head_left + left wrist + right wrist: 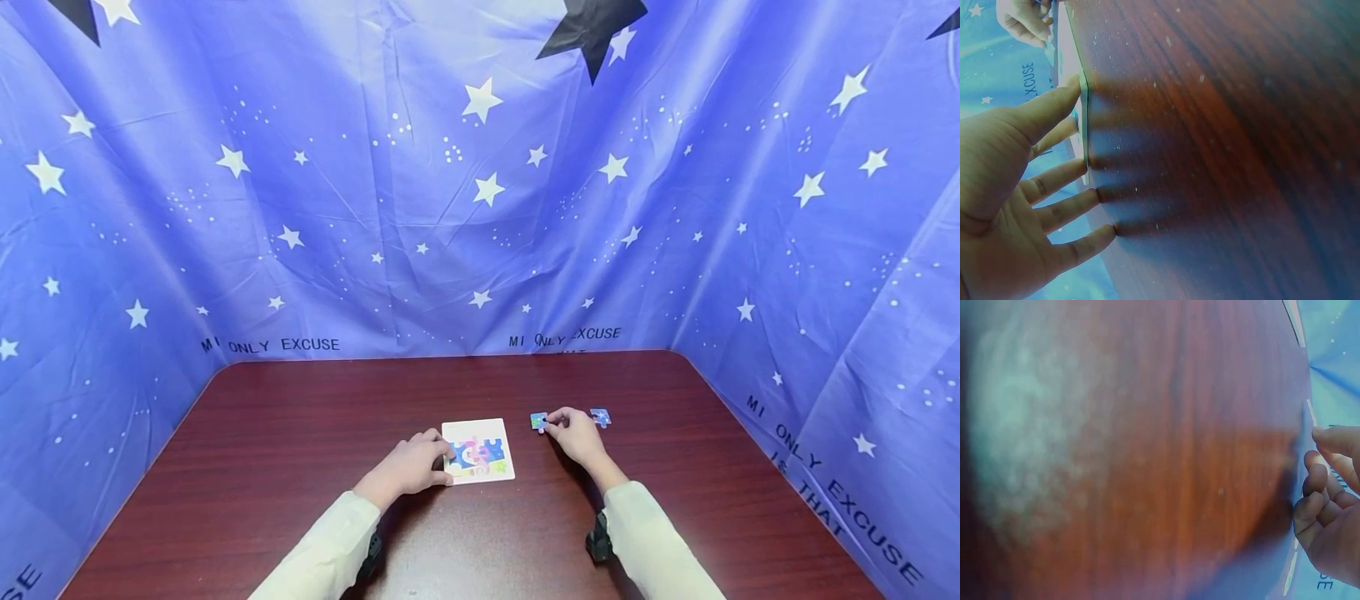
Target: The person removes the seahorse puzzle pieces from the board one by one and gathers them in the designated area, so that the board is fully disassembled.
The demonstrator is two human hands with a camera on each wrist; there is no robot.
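Observation:
On the table lies a white jigsaw board (pixel 491 428) with a partly assembled blue, pink and green picture. My left hand (pixel 408 462) rests at its left side. In the left wrist view, fairly straight fingers (pixel 1063 175) and thumb meet the board's edge (pixel 1084 106). To the right of the board, my right hand (pixel 579 435) pinches the right edge of a blue-green puzzle piece (pixel 537 421) between thumb and forefinger. Its other fingers (pixel 1313 506) are curled in the right wrist view. A second blue puzzle piece (pixel 601 416) with a white star lies just beyond this hand.
The dark red wooden table (pixel 315 417) has rounded far corners. A blue curtain (pixel 420 208) printed with stars and lettering surrounds its back and sides. Dark wrist devices (pixel 598 540) sit under the pale sleeves.

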